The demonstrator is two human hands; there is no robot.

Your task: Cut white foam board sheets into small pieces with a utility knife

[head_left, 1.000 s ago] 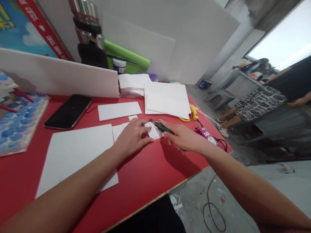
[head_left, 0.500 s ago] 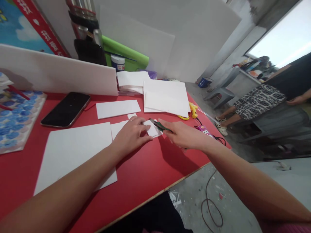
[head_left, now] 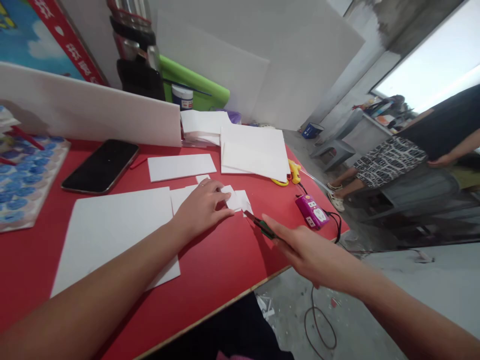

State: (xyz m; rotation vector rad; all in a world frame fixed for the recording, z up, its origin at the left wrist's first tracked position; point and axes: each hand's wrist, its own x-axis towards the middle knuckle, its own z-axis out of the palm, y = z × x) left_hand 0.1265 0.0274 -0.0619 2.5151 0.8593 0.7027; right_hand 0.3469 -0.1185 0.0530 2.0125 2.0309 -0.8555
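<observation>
My left hand [head_left: 204,201], fingers bent, presses a small white board piece [head_left: 234,199] down on the red table [head_left: 217,260]. Part of that piece is hidden beneath my fingers. In my right hand [head_left: 300,245] is a green and black utility knife [head_left: 264,227], gripped with its blade out. The blade tip lies just beside the near right corner of the small pieces. To the left of my left hand a large white board sheet [head_left: 120,225] lies flat, partly under my forearm. A white board strip [head_left: 182,166] rests beyond my fingers.
A stack of white boards [head_left: 255,150] lies at the back, with a yellow glue gun [head_left: 295,171] by it. A purple box with cables [head_left: 312,211] sits near the right edge. A phone [head_left: 101,166] lies left. Another person [head_left: 393,155] stands beyond the table at right.
My right hand has drawn the knife toward me and to the right, off the small pieces. My left hand has stayed in place, pressing down.
</observation>
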